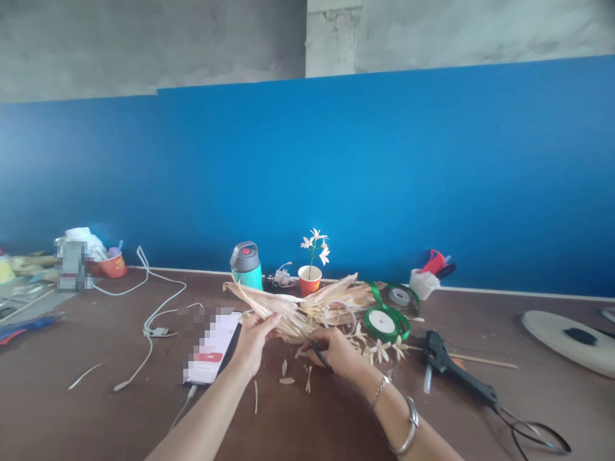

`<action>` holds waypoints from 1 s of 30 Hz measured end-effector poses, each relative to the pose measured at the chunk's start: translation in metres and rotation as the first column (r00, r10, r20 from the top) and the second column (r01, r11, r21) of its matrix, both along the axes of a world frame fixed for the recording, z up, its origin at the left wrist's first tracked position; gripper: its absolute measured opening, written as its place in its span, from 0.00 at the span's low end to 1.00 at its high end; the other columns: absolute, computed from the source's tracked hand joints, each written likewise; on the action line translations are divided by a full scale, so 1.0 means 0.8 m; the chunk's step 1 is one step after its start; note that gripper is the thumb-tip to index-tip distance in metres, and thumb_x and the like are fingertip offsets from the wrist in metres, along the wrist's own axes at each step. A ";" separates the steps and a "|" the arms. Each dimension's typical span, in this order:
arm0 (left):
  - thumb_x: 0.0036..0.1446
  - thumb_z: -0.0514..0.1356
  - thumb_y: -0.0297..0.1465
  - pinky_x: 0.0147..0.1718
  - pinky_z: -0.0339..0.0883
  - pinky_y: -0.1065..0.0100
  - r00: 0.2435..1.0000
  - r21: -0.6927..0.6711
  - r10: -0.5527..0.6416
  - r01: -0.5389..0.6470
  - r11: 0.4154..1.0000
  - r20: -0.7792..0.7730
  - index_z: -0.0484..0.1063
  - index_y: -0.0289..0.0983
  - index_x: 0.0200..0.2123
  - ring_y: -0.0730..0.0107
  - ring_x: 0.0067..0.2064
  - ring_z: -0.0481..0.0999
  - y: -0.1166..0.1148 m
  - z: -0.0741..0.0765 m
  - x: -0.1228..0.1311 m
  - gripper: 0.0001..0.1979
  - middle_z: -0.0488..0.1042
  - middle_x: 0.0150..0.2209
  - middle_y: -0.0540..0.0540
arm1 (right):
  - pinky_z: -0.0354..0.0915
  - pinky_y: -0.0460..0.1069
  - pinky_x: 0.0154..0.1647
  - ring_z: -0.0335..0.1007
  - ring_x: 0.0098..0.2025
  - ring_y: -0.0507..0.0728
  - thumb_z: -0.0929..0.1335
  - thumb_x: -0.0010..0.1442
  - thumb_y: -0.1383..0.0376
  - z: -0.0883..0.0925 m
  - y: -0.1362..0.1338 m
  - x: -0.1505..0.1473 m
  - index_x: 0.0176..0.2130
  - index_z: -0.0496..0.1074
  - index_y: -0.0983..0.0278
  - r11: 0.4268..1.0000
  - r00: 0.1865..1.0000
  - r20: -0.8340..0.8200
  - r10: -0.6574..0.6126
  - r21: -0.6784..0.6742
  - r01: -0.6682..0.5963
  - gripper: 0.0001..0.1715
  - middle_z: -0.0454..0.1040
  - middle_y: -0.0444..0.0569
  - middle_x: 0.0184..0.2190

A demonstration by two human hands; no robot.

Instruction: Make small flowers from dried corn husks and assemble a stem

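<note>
From the head camera, the person's left hand [257, 336] was closed in a pinch on a bundle of dry, straw-coloured husks [273, 307], thumb on top. The husks were spread across the middle of the brown table [120, 422], toward the far side, with the held part leaning out to the left. The right hand [336, 349] was just to the right and a bit nearer, fingers curled up around a dark slender tool [319, 356] whose far end was up against the husks; couldn't really tell what kind of tool. Some pale loose slivers [287, 381] were lying on the near side between the wrists. Left of the left hand was a phone [211, 355], plugged in, with white cables [161, 307] further left. Behind the husks stood a teal jar [247, 275] and, right of it, a red paper cup [310, 282] with a little white-flowered stem [314, 246] in it. Over on the right were a roll of green ribbon [382, 323], some loose pale flowers [382, 350] just nearer than it, then a black glue gun [456, 374].
</note>
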State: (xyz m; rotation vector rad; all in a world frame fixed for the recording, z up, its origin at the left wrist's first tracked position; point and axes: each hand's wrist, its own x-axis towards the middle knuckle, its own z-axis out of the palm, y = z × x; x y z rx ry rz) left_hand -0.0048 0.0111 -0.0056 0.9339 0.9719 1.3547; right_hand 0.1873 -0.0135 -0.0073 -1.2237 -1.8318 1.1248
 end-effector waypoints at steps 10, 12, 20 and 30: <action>0.39 0.70 0.34 0.25 0.69 0.72 1.000 -0.006 0.011 -0.012 1.000 -0.011 0.76 0.31 0.31 0.69 0.28 0.77 -0.003 -0.003 0.002 0.15 0.80 0.28 0.44 | 0.55 0.42 0.21 0.59 0.22 0.49 0.69 0.44 0.69 0.002 0.000 0.000 0.29 0.78 0.68 1.000 1.000 0.025 0.003 0.012 -0.003 0.10 0.71 0.45 0.21; 0.39 0.70 0.34 0.24 0.69 0.73 1.000 -0.012 0.010 -0.010 1.000 -0.002 0.76 0.31 0.31 0.69 0.27 0.77 -0.003 -0.004 0.003 0.15 0.80 0.28 0.44 | 0.55 0.42 0.20 0.59 0.22 0.49 0.69 0.44 0.69 0.001 0.000 0.000 0.29 0.78 0.68 1.000 1.000 0.022 0.001 0.019 -0.001 0.09 0.71 0.45 0.21; 0.39 0.70 0.33 0.22 0.69 0.75 0.999 -0.031 -0.002 0.003 1.000 0.035 0.76 0.30 0.32 0.70 0.27 0.77 -0.009 0.003 0.009 0.16 0.80 0.31 0.42 | 0.54 0.42 0.21 0.57 0.21 0.48 0.69 0.45 0.68 -0.006 0.003 -0.002 0.29 0.77 0.69 0.999 0.998 -0.061 -0.033 -0.029 0.031 0.08 0.69 0.42 0.19; 0.40 0.69 0.28 0.23 0.71 0.75 0.987 -0.123 0.010 0.010 0.992 0.163 0.76 0.30 0.32 0.69 0.28 0.78 -0.019 0.007 0.021 0.13 0.80 0.30 0.43 | 0.55 0.42 0.21 0.59 0.22 0.49 0.69 0.44 0.67 -0.007 0.001 -0.007 0.26 0.74 0.68 0.998 0.984 -0.175 -0.033 -0.051 0.024 0.05 0.69 0.42 0.19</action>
